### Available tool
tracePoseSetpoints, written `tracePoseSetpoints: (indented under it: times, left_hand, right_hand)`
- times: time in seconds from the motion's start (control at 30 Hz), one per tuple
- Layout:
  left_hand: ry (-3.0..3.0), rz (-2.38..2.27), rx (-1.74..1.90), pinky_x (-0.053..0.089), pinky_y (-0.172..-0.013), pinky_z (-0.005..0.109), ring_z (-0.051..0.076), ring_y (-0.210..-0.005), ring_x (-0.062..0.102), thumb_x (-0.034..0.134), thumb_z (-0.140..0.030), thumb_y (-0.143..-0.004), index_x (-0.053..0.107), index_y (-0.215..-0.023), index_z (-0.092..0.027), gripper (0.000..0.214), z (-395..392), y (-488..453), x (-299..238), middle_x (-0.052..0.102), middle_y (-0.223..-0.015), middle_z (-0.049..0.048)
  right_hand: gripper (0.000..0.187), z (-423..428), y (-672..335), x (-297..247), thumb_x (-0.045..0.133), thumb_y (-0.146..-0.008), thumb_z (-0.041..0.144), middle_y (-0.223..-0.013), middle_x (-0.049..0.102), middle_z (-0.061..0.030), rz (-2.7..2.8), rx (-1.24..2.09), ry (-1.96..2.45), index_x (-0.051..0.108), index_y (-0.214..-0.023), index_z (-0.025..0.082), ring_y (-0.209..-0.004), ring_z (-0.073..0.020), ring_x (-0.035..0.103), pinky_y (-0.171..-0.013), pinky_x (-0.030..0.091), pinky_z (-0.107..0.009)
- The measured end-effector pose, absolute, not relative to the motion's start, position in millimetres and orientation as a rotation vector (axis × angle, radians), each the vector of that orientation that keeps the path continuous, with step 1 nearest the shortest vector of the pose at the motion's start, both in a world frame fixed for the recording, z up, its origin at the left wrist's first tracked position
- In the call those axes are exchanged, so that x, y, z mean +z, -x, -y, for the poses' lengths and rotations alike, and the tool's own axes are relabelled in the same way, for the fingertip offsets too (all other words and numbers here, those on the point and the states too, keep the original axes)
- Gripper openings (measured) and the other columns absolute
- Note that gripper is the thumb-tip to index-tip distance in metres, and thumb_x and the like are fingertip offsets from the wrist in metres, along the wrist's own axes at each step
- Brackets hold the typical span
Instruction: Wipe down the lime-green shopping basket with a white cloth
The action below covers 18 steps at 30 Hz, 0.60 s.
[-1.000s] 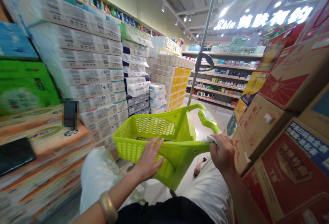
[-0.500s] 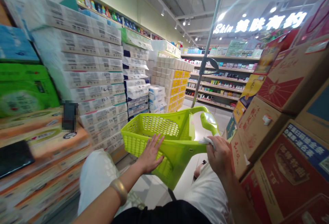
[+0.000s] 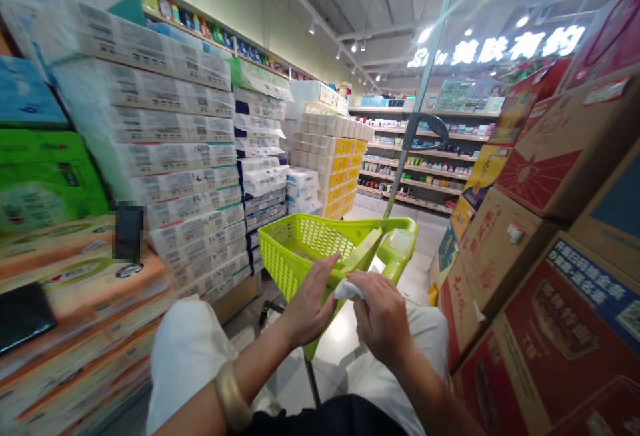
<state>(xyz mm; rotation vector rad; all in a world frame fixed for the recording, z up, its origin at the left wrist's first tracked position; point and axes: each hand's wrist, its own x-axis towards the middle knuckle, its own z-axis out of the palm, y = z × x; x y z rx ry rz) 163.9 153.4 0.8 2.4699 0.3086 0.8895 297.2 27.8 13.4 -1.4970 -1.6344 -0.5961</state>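
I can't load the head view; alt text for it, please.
A right hand holds a white cloth or tissue before a green cart, with an open left hand close beside it. Wrapped packs stand stacked at left, cartons at right, stocked shelves behind.

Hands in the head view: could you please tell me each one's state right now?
Left hand: open, fingers extended by the green basket; contact cannot be told.
Right hand: closed, holding a white tissue or cloth.
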Motion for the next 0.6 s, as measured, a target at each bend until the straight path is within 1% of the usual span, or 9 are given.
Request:
tracePoseSetpoints:
  times: [0.1, 0.17, 0.2, 0.27, 0.33, 0.4, 0.5, 0.57, 0.6]
  left_hand:
    - [-2.365, -0.204, 0.859, 0.032, -0.115, 0.044, 0.022, -0.135, 0.042, 0.038, -0.028, -0.088, 0.029, -0.147, -0.020, 0.060, -143.6, -160.8, 16.3, 0.045, -0.147, 0.0086]
    - [-2.358, -0.224, 0.842, 0.037, -0.111, 0.042, 0.022, -0.128, 0.049, 0.038, -0.032, -0.089, 0.037, -0.142, -0.020, 0.055, -146.1, -156.8, 20.8, 0.052, -0.140, 0.0092]
    - [-2.368, -0.248, 0.843, 0.040, -0.108, 0.041, 0.022, -0.123, 0.052, 0.038, -0.035, -0.090, 0.044, -0.137, -0.019, 0.051, -149.0, -154.6, 22.3, 0.056, -0.134, 0.0095]
    - [-2.389, -0.305, 0.865, 0.044, -0.101, 0.039, 0.022, -0.112, 0.057, 0.036, -0.040, -0.091, 0.058, -0.121, -0.019, 0.042, -155.7, -150.3, 25.5, 0.063, -0.119, 0.0093]
    - [-2.409, -0.361, 0.883, 0.047, -0.093, 0.036, 0.021, -0.101, 0.059, 0.033, -0.042, -0.092, 0.065, -0.102, -0.019, 0.040, -161.9, -146.2, 31.0, 0.066, -0.105, 0.0082]
    - [-2.451, -0.438, 0.876, 0.048, -0.085, 0.033, 0.020, -0.091, 0.060, 0.030, -0.042, -0.093, 0.065, -0.087, -0.019, 0.043, -166.5, -142.9, 39.2, 0.065, -0.093, 0.0068]
    - [-2.572, -0.602, 0.807, 0.046, -0.074, 0.031, 0.019, -0.079, 0.059, 0.026, -0.042, -0.094, 0.061, -0.070, -0.018, 0.049, -169.5, -141.8, 54.3, 0.062, -0.078, 0.0055]
    - [-2.661, -0.699, 0.741, 0.045, -0.072, 0.030, 0.018, -0.077, 0.058, 0.026, -0.040, -0.094, 0.059, -0.067, -0.019, 0.048, -168.9, -145.5, 64.1, 0.062, -0.076, 0.0057]
    - [-2.701, -0.725, 0.714, 0.044, -0.072, 0.030, 0.018, -0.077, 0.059, 0.027, -0.038, -0.094, 0.060, -0.069, -0.019, 0.046, -168.2, -148.7, 68.4, 0.063, -0.078, 0.0059]
  right_hand:
    - [0.033, -32.0, -293.5, 17.2, 0.044, -0.085, 0.012, -0.114, 0.069, -0.0077, 1.786, -0.501, 1.382, 0.059, -0.112, 0.022, -0.115, -0.0207, 0.060, -0.103, 0.045, -0.041]
    - [0.031, -33.2, -305.4, 19.0, 0.045, -0.085, 0.012, -0.115, 0.069, -0.0075, 1.841, -0.486, 1.360, 0.059, -0.111, 0.022, -0.115, -0.0202, 0.060, -0.105, 0.043, -0.042]
    - [0.030, -33.7, -315.8, 19.6, 0.045, -0.085, 0.012, -0.114, 0.069, -0.0072, 1.837, -0.500, 1.372, 0.060, -0.109, 0.022, -0.115, -0.0203, 0.060, -0.105, 0.042, -0.043]
    - [0.027, -35.2, -343.9, 19.9, 0.046, -0.086, 0.013, -0.110, 0.071, -0.0066, 1.776, -0.561, 1.421, 0.062, -0.105, 0.022, -0.113, -0.0210, 0.061, -0.105, 0.041, -0.044]
    - [0.025, -38.5, -375.5, 19.6, 0.046, -0.087, 0.015, -0.109, 0.071, -0.0073, 1.698, -0.614, 1.489, 0.064, -0.103, 0.021, -0.114, -0.0222, 0.060, -0.103, 0.042, -0.044]
    - [0.026, -43.9, -401.1, 19.2, 0.044, -0.087, 0.016, -0.106, 0.071, -0.0094, 1.529, -0.673, 1.612, 0.065, -0.102, 0.019, -0.111, -0.0243, 0.061, -0.100, 0.044, -0.046]
    - [0.030, -55.5, -408.6, 20.9, 0.042, -0.085, 0.015, -0.103, 0.071, -0.0124, 1.337, -0.688, 1.765, 0.066, -0.102, 0.016, -0.104, -0.0259, 0.063, -0.095, 0.047, -0.047]
    - [0.031, -63.7, -390.3, 24.3, 0.041, -0.084, 0.013, -0.104, 0.071, -0.0122, 1.379, -0.629, 1.749, 0.066, -0.102, 0.016, -0.103, -0.0249, 0.063, -0.096, 0.047, -0.046]
    - [0.032, -67.3, -376.6, 26.8, 0.041, -0.084, 0.012, -0.105, 0.070, -0.0116, 1.449, -0.583, 1.701, 0.066, -0.103, 0.017, -0.105, -0.0239, 0.062, -0.097, 0.047, -0.044]
